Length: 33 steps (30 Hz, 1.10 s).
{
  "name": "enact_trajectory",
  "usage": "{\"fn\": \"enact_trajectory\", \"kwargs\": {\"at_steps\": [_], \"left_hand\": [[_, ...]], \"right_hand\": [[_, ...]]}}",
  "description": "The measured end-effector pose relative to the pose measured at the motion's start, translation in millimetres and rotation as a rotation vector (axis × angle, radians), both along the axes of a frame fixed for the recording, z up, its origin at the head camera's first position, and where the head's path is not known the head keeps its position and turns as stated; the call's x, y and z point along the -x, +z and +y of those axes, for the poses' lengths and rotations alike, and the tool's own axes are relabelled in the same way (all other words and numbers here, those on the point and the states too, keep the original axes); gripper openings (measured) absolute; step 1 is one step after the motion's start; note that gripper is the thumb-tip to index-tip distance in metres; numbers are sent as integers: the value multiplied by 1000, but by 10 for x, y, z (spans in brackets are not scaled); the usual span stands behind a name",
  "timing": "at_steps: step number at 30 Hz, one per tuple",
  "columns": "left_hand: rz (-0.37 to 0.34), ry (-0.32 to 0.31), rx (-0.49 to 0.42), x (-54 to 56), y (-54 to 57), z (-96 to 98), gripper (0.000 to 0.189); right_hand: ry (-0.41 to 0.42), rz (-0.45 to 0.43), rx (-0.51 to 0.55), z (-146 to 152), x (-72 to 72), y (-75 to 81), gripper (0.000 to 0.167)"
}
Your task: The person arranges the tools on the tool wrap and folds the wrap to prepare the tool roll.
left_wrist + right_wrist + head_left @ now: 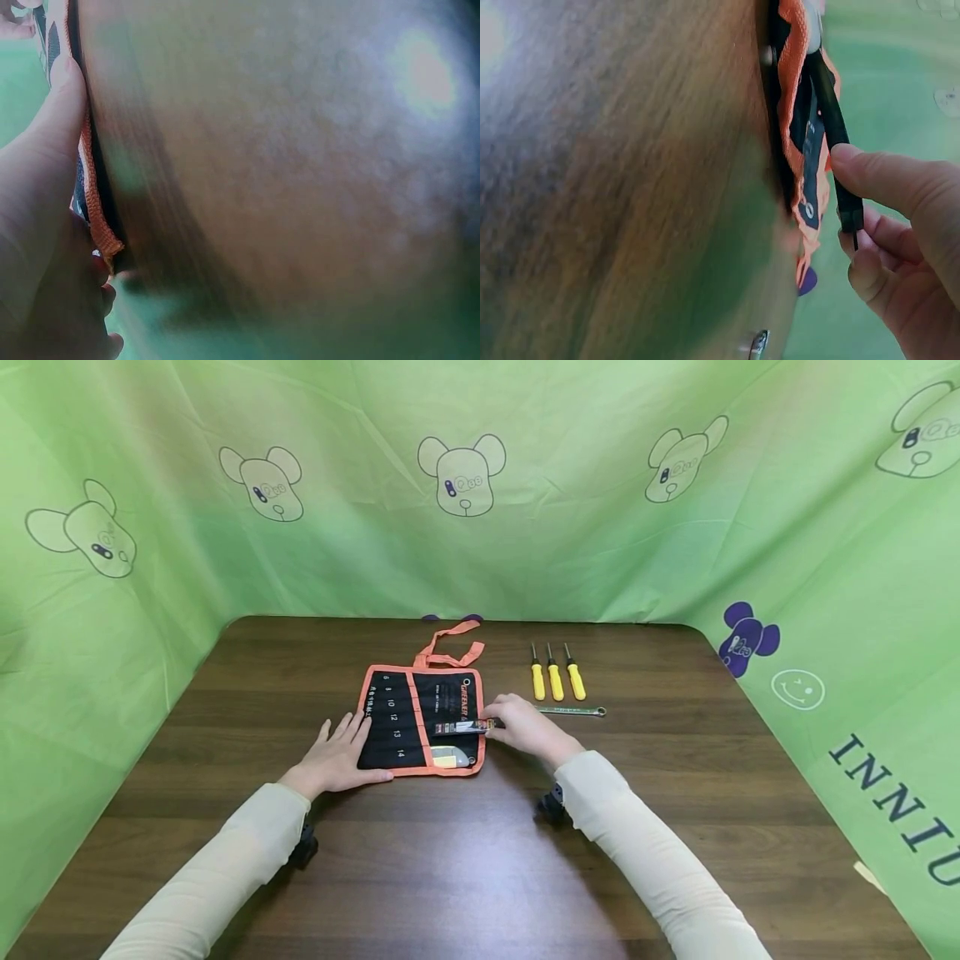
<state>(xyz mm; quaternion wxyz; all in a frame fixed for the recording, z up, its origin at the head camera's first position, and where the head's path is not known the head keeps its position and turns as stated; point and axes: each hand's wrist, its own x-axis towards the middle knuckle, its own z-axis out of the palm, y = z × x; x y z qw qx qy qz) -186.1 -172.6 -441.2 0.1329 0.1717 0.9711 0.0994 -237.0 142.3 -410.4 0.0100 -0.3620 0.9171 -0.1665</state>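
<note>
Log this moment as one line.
left hand: resting on tool pouch | right hand: pinching slim black case | three yellow-handled screwdrivers: on table

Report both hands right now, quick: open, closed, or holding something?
Left hand: open, resting on the tool pouch.
Right hand: closed, pinching a slim dark case by one end.

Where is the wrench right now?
In the head view, the wrench lies right of the pouch, beside the right hand, just below the three yellow screwdrivers.

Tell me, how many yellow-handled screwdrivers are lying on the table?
3. They lie side by side to the right of the black pouch: left screwdriver nearest it, middle screwdriver, then right screwdriver. The pouch could hide more.
</note>
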Motion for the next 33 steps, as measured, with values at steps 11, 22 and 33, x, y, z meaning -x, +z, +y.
{"fn": "enact_trajectory", "kwargs": {"at_steps": [11, 22, 33], "left_hand": [[1, 6, -1, -15, 10, 0, 105], [-3, 8, 5, -10, 19, 5, 106], [-3, 1, 2, -11, 30, 8, 104]], "right_hand": [[23, -57, -57, -99, -44, 67, 18], [17, -1, -80, -133, -79, 141, 15], [47, -48, -29, -133, -103, 162, 18]]}}
